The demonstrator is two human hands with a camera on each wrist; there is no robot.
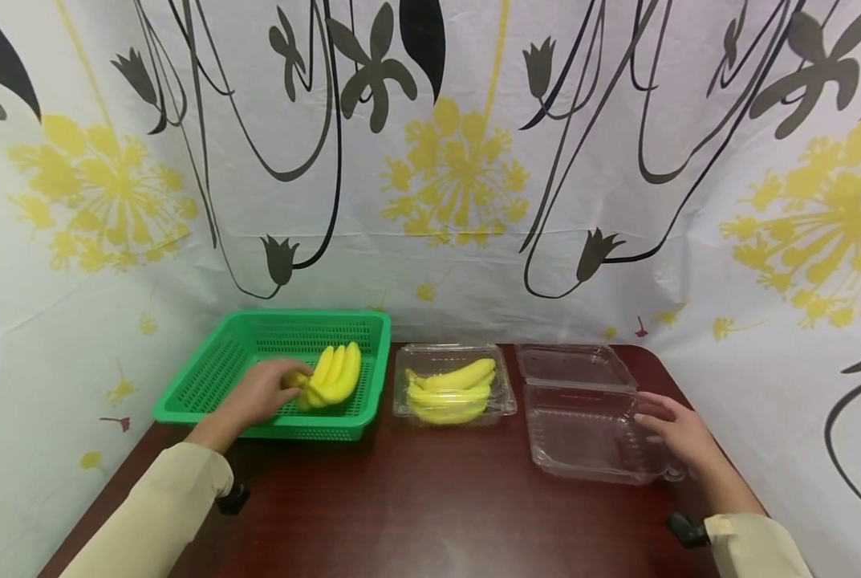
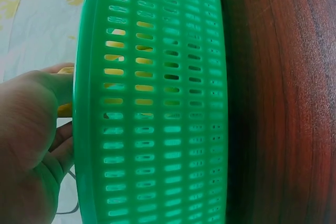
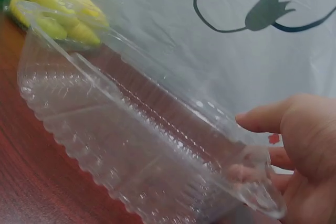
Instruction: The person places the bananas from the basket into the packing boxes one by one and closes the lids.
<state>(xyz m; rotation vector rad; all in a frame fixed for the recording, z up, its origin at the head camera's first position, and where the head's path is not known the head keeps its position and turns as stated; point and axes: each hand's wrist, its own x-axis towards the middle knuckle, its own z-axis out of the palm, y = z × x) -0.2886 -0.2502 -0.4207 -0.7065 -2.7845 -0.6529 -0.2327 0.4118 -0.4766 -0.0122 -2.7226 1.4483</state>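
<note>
My left hand (image 1: pixel 264 391) reaches into the green basket (image 1: pixel 206 377) and grips a bunch of yellow bananas (image 1: pixel 339 373) by its stem end. In the left wrist view the basket's slotted wall (image 2: pixel 157 129) hides most of the bunch and the fingertips. At the right, an open clear plastic clamshell box (image 1: pixel 574 437) lies with its lid folded back toward the wall. My right hand (image 1: pixel 679 433) is at the box's right side, its fingers relaxed and spread near the rim. Through the plastic, some of these fingers (image 3: pixel 278 156) show blurred in the right wrist view.
Between the basket and the open box stands another clear clamshell box (image 1: pixel 505 393), closed over bananas (image 1: pixel 448 393). All of it sits on a dark red-brown table (image 1: pixel 430 498). Patterned white cloth (image 1: pixel 444 273) hangs close behind the table and along both sides.
</note>
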